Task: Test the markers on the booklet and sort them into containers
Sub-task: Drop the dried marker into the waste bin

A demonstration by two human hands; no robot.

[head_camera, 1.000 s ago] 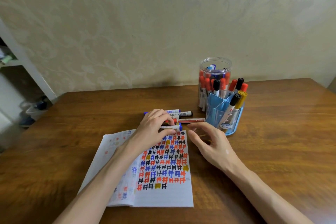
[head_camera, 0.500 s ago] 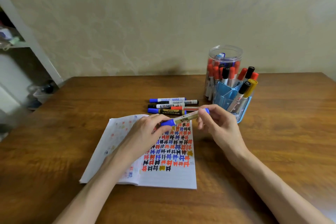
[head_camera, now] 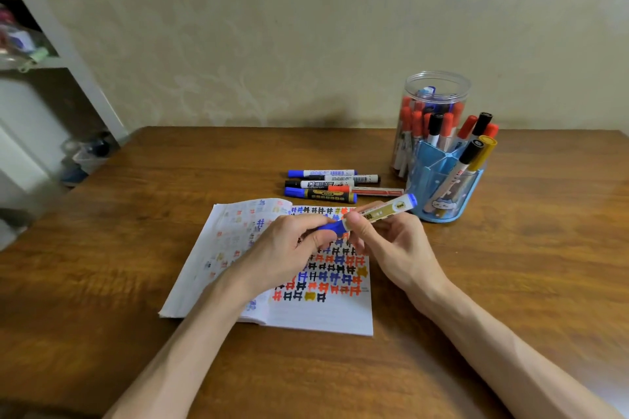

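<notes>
An open white paper booklet (head_camera: 316, 318) full of blue, red, black and yellow scribble marks lies on the brown wooden bench (head_camera: 510, 265). Just above the booklet's far edge, both hands hold one fat gold-and-white marker (head_camera: 383, 211) with blue ends. The left hand (head_camera: 286, 248) curls its fingers round the blue cap end, over the middle of the booklet. The right hand (head_camera: 394, 248) pinches the gold barrel with thumb and fingers, over the booklet's right side. The marker tilts up and to the right, away from the booklet.

Past the booklet's far edge, a few loose markers (head_camera: 326, 184) lie side by side on the bench. Past the booklet's far right corner stands a blue plastic pen holder (head_camera: 439, 190) with markers in it. Farther from the booklet than the holder stands a clear round jar (head_camera: 463, 92) packed with mostly red-capped markers.
</notes>
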